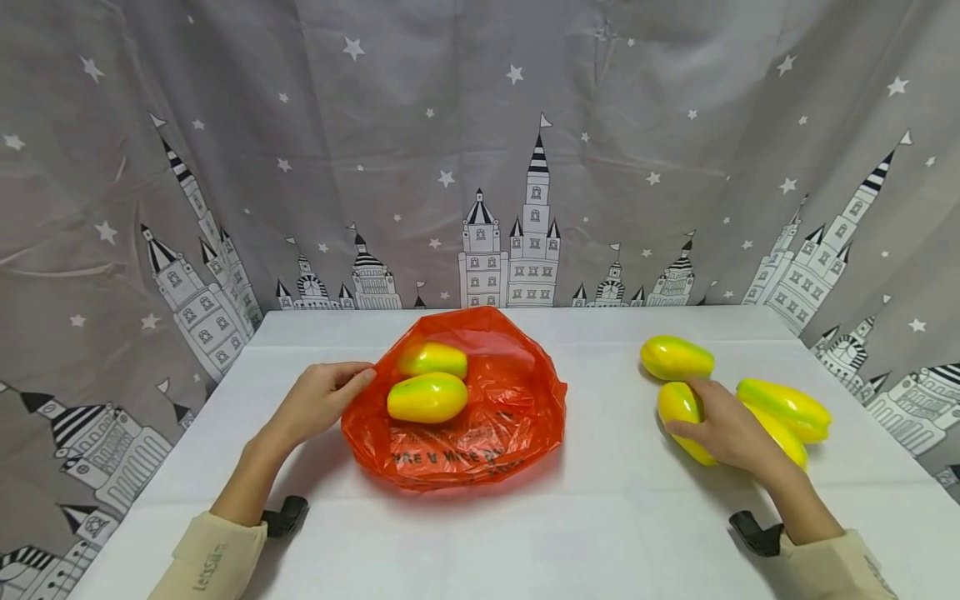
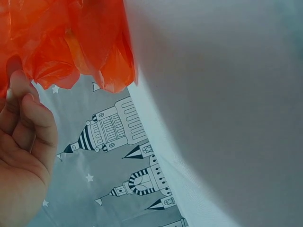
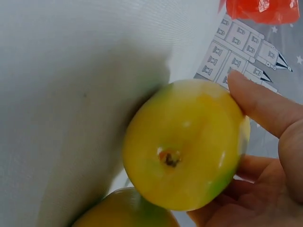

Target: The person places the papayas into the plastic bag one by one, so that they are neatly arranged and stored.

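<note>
A red plastic bag point(image 1: 517, 425) lies with its mouth spread wide on the white table. Inside it, towards the left, are two yellow-green papayas point(image 1: 427, 397). My left hand point(image 1: 318, 402) pinches the bag's left rim between thumb and fingers; the left wrist view shows curled fingers point(image 2: 35, 111) against the red film. Over on the right, my right hand point(image 1: 729, 425) grips a papaya point(image 1: 678, 408), thumb on one side and fingers on the other. That papaya's dimpled end point(image 3: 184, 151) faces the right wrist camera, and most of the fingers are hidden behind it.
Another papaya point(image 1: 677, 358) lies just behind the held one. Two more papayas point(image 1: 787, 408) sit to the right of my right hand, one partly covered by it. A grey curtain point(image 1: 480, 100) with castles and stars hangs behind the white table point(image 1: 600, 517).
</note>
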A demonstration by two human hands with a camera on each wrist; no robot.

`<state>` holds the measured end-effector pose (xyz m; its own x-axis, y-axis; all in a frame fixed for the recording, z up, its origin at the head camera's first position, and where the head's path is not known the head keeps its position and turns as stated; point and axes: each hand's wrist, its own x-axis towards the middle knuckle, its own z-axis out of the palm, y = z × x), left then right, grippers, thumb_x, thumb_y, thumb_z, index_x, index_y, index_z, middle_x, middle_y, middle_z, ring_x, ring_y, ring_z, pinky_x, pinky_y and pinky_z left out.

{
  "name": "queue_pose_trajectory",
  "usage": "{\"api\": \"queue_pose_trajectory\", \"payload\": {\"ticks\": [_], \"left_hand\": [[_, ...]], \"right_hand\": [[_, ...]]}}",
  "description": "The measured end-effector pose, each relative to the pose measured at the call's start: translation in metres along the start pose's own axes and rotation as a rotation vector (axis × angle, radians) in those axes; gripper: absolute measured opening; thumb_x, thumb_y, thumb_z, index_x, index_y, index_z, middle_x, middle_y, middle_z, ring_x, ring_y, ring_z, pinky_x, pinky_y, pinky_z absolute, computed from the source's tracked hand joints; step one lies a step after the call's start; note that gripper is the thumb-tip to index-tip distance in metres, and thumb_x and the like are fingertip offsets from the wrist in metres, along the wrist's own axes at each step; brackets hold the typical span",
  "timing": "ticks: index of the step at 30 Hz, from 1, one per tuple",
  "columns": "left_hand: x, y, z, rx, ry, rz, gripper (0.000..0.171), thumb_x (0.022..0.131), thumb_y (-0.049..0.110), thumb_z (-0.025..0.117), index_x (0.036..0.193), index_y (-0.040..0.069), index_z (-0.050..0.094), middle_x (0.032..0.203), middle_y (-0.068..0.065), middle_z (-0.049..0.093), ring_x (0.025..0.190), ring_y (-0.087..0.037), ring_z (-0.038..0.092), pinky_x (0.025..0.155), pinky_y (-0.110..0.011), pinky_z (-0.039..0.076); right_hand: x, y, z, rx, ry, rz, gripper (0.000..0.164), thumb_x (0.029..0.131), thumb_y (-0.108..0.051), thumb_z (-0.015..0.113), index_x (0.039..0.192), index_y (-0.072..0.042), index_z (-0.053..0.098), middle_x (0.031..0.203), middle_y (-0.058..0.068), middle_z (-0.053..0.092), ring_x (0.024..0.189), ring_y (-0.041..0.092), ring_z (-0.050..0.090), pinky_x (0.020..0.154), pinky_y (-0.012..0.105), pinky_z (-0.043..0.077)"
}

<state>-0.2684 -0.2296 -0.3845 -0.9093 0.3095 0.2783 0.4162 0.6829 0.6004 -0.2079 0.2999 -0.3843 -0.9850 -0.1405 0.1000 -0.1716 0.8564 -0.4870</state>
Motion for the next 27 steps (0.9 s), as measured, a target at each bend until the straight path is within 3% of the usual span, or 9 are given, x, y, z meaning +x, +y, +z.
{"api": "queue_pose_trajectory", "payload": {"ticks": [8, 27], "left_hand": [[0.0005, 0.0023, -0.0004, 0.006, -0.006, -0.005, 0.039, 0.102, 0.027, 0.056, 0.122, -0.005, 0.067, 0.114, -0.019, 0.069, 0.101, -0.034, 0.066, 0.087, -0.05, 0.054], [-0.0008, 0.0015, -0.0026, -0.003, 0.006, -0.016, 0.038, 0.101, 0.026, 0.057, 0.121, -0.005, 0.067, 0.113, -0.019, 0.07, 0.099, -0.033, 0.067, 0.085, -0.049, 0.055]], "right_hand": [[-0.0015, 0.0026, 0.0015, -0.009, -0.023, -0.022, 0.073, 0.087, -0.023, 0.076, 0.143, 0.008, 0.04, 0.135, 0.032, 0.049, 0.117, 0.046, 0.048, 0.097, 0.066, 0.037], [-0.0041, 0.0055, 0.0033, 0.026, -0.021, -0.027, 0.075, 0.087, -0.023, 0.076, 0.147, 0.004, 0.038, 0.142, 0.029, 0.045, 0.125, 0.046, 0.045, 0.1, 0.066, 0.035]]}}
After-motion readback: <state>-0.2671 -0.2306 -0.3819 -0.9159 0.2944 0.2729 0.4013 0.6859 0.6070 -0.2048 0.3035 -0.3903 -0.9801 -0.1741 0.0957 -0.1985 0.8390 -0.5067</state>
